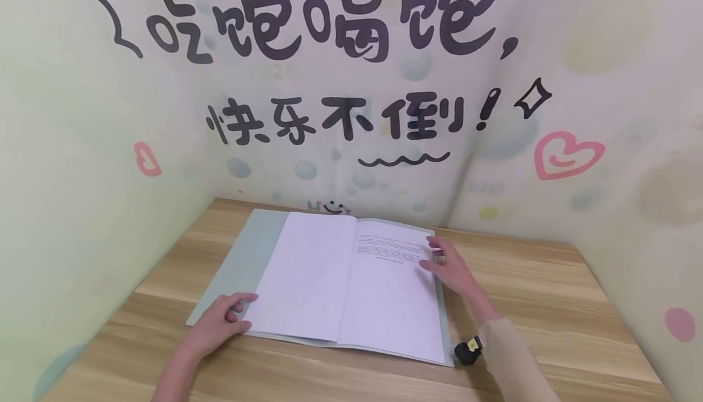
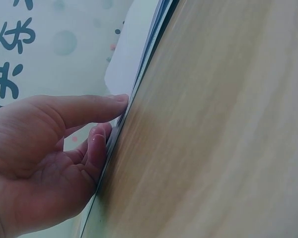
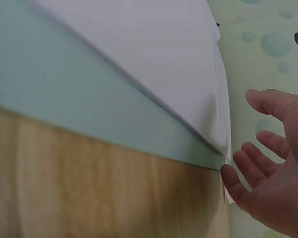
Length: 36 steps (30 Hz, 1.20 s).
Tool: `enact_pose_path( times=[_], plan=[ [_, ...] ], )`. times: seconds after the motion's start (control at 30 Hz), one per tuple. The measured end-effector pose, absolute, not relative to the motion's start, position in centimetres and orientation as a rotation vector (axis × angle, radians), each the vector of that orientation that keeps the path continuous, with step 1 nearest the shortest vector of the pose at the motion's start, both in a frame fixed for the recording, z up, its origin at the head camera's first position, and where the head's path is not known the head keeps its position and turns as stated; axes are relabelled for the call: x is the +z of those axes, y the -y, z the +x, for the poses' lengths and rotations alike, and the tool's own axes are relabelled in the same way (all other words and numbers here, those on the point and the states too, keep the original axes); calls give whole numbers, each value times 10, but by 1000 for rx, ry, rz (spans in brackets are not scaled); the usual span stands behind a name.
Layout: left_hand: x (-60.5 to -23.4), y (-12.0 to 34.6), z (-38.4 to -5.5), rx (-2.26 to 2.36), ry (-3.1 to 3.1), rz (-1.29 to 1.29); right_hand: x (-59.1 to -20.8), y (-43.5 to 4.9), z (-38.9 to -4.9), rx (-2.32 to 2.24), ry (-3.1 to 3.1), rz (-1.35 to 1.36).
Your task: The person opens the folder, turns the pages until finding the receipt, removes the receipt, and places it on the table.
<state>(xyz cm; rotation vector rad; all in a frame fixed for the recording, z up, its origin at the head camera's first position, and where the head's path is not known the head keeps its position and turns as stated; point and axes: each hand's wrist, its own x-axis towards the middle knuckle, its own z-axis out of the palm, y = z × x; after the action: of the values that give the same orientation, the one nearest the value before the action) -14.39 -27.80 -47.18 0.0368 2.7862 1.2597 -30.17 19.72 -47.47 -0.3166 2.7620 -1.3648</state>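
An open booklet (image 1: 307, 268) with white pages and a pale blue-green cover (image 1: 236, 268) lies on the wooden table. Its left page is blank; the right page (image 1: 392, 304) has a block of small print near the top. My left hand (image 1: 214, 326) rests at the left page's lower outer edge, index finger and thumb lying on the paper. In the left wrist view, that thumb (image 2: 102, 106) reaches the page edge, the other fingers bent below it. At the right page's upper outer edge is my right hand (image 1: 450, 268), fingers spread and loosely bent, holding nothing.
Wood-grain table (image 1: 527, 286) extends on both sides of the booklet. A pale wall (image 1: 329, 176) with dark lettering and pink hearts stands close behind it. Beside the right sleeve (image 1: 511, 359) is a small black object (image 1: 467, 353) with a yellow label.
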Motion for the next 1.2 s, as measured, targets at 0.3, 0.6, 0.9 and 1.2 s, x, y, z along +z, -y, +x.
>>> enact_pose_path(
  times=[0.3, 0.6, 0.9, 1.2],
  plan=[
    [-472, 278, -143, 1269, -2782, 39, -487, -214, -302, -1263, -2762, -194],
    [-471, 277, -142, 1274, -2782, 42, -492, -220, -309, -1241, -2688, -217],
    [-475, 278, -142, 1266, -2783, 28, -489, -217, -304, -1214, -2686, -237],
    [-472, 277, -144, 1254, -2803, 52, -490, -215, -303, -1287, -2674, -219]
  ],
)
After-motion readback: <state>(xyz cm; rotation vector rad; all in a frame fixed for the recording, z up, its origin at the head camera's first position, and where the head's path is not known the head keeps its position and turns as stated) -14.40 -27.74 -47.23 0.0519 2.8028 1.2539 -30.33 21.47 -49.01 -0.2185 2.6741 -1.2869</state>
